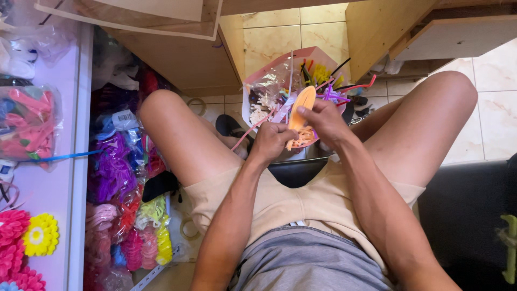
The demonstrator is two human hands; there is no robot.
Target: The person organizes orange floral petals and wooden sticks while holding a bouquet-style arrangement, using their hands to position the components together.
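Observation:
I sit on a black seat and look down past my knees. My right hand (321, 118) grips an orange oval foam piece (300, 102) that stands upright between my thumb and fingers. My left hand (271, 141) is closed just below it, pinching the piece's lower end, where thin orange strips (303, 136) bunch up. Both hands hover over a pink tray (280, 60) on the floor. The tray holds a clear plastic bag, white cut-out shapes (261, 109) and several coloured sticks and strips.
A white shelf (51, 188) on the left carries bagged pink and blue craft pieces and pink and yellow foam flowers (37, 235). Beside it a lower rack is packed with purple, pink and yellow bagged pieces (116, 167). Wooden furniture stands ahead on the tiled floor.

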